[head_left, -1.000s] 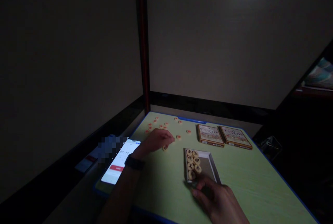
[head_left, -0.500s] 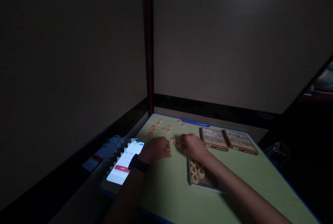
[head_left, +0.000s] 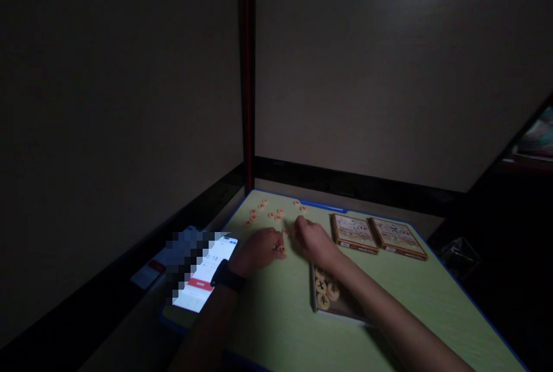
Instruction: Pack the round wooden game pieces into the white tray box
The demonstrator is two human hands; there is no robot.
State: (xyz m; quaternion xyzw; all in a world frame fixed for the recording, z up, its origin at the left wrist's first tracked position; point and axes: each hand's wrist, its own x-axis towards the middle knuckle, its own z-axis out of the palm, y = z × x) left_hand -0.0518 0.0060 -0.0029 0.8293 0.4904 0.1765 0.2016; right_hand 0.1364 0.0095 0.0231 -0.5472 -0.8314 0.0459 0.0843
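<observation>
Several round wooden game pieces (head_left: 264,211) with red marks lie scattered at the far left of a green table (head_left: 280,314). My left hand (head_left: 259,250), a dark band on its wrist, rests curled on the table with a piece at its fingertips. My right hand (head_left: 314,240) reaches across beside it, fingers bent down among the loose pieces; whether it holds one I cannot make out. Under my right forearm sits a shallow metal tray (head_left: 319,311) with several black-marked pieces (head_left: 325,292) in it.
A lit phone (head_left: 206,280) lies at the table's left edge. Two flat printed boxes (head_left: 377,235) lie at the far right. A dark red post (head_left: 247,72) rises behind the table's far corner. The room is dim, with plain walls close behind.
My right hand left the near end of the tray and reached forward-left to the loose pieces beside my left hand. The left hand drew in slightly.
</observation>
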